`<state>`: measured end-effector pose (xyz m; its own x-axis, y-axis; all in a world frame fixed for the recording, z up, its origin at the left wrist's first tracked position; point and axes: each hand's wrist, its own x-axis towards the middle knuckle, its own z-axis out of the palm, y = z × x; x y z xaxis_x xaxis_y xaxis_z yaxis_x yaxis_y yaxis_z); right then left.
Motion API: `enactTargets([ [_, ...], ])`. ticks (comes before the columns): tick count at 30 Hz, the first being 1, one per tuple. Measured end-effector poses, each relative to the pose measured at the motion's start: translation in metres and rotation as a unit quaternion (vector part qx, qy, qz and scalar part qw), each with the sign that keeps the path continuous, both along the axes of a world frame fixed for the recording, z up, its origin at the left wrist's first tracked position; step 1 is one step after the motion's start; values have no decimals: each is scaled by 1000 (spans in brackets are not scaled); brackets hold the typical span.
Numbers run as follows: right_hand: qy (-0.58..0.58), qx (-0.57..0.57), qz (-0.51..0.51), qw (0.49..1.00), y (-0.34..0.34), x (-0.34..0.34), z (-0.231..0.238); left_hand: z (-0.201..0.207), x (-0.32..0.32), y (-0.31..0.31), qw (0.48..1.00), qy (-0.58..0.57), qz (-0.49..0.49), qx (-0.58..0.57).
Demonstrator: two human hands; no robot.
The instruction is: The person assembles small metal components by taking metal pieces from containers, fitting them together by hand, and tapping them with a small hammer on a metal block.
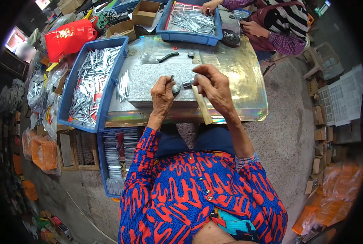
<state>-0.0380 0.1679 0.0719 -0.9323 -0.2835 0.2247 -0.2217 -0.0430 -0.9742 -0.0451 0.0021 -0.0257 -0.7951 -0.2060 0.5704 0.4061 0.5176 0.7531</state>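
My left hand [162, 96] is closed in a pinch over the grey stone block [144, 77]. A tiny dark tip shows at its fingertips; what it holds is too small to name. Against those fingers stands a round metal piece [176, 88] on the block. My right hand [216, 86] hovers above a hammer [202, 106], its fingers curled with a gap between thumb and forefinger and nothing visible in it. The hammer's wooden handle slants over the block's front edge, its metal head partly covered by the thumb.
Left of the block lie slim metal pieces [123, 86] and a blue tray [63, 106] full of more. Black-handled pliers [168, 57] rest behind the block. At the back, a co-worker's hand [210, 7] reaches into another blue tray [189, 37]. A blue crate [104, 171] stands below the table's left side.
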Motion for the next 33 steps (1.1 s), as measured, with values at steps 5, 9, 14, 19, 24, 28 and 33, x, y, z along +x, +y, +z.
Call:
enactTargets([
  [5, 76, 74, 55, 993, -34, -22, -9, -6, -1, 0, 999, 28, 9, -19],
  [9, 58, 102, 89, 989, -44, -33, -25, -11, -3, 0, 999, 27, 20, -11],
  [14, -70, 12, 88, 994, -42, -22, -26, -13, -3, 1, 999, 4, 15, 29],
  [19, -79, -34, 104, 991, -32, -10, -67, -13, -3, -1, 1000, 9, 20, -3],
  [24, 162, 191, -77, 965, -21, 1, -64, -14, -3, -8, 1000, -2, 5, -16],
  [28, 268, 380, -156, 872, 14, 20, -70, -15, -3, -9, 1000, 3, -28, 9],
  [33, -156, 206, -9, 966, 24, 33, -94, -12, -2, -9, 999, 4, -38, 5],
])
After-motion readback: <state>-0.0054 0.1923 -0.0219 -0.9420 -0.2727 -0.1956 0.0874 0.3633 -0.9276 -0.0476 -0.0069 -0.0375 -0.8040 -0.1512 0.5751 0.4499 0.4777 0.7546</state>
